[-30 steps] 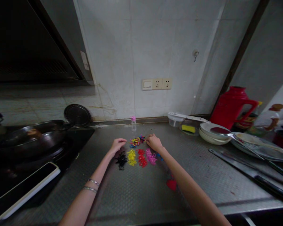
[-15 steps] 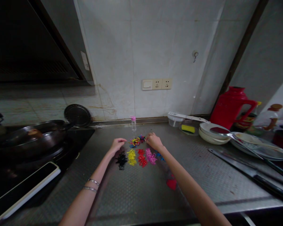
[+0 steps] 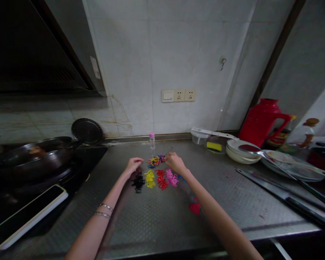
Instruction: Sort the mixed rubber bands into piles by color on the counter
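Note:
A mixed heap of small coloured rubber bands (image 3: 156,161) lies on the metal counter between my hands. To its left is my left hand (image 3: 133,166), thumb and fingertips drawn together just short of the heap. Bent fingers of my right hand (image 3: 174,162) touch the heap's right edge; anything in either pinch is too small to make out. Sorted by colour, a black pile (image 3: 138,182), a yellow pile (image 3: 150,179), a red pile (image 3: 161,180) and a pink pile (image 3: 172,177) form a row nearer me. A few blue bands (image 3: 181,178) are partly hidden behind my right forearm.
A small clear bottle with a pink cap (image 3: 152,141) stands behind the heap. Beside my right forearm lies a red heart-shaped piece (image 3: 195,208). Bowls (image 3: 242,159), a knife (image 3: 265,186) and a red thermos jug (image 3: 260,122) are right; a wok (image 3: 38,159) and phone (image 3: 29,213) left.
The whole view has shifted slightly, so everything sits a little further left and higher. Both hands stay by the mixed heap, with only slight finger movement.

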`<state>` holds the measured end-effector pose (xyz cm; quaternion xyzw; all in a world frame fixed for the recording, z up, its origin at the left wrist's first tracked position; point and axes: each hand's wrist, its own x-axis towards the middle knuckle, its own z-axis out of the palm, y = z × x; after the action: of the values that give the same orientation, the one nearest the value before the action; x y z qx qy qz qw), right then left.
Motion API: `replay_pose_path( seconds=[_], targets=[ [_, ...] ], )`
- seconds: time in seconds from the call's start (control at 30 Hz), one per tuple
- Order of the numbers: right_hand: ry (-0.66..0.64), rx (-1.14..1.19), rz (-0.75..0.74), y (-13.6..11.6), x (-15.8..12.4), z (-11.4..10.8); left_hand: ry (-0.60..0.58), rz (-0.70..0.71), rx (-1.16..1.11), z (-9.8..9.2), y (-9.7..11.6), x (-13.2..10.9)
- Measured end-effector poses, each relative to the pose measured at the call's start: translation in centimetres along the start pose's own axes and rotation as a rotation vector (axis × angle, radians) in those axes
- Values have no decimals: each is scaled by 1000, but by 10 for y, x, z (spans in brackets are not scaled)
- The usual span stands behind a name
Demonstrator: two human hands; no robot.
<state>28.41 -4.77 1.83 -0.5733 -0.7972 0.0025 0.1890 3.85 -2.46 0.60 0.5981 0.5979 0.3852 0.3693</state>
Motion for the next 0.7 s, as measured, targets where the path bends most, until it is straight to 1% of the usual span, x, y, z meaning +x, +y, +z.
replay_pose_path(
  seconds=[0.17, 0.23, 0.3, 0.37, 0.47, 0.57, 0.7],
  targets=[
    [-39, 96, -186, -34, -10, 15, 5, 70, 47, 2, -10, 7],
    [-53, 106, -257, -44, -13, 18, 17, 119, 59, 3, -16, 12],
    [-67, 101, -294, -51, -16, 19, 27, 179, 68, 5, -23, 18],
    [-78, 86, -297, -55, -17, 19, 31, 223, 89, 6, -29, 23],
    [-98, 78, -288, -55, -19, 16, 24, 228, 146, 7, -32, 24],
    [-107, 106, -275, -51, -19, 13, 13, 222, 238, 8, -29, 20],
    [-90, 113, -189, -40, -19, 4, -8, 296, 431, 11, -21, 12]
  ],
)
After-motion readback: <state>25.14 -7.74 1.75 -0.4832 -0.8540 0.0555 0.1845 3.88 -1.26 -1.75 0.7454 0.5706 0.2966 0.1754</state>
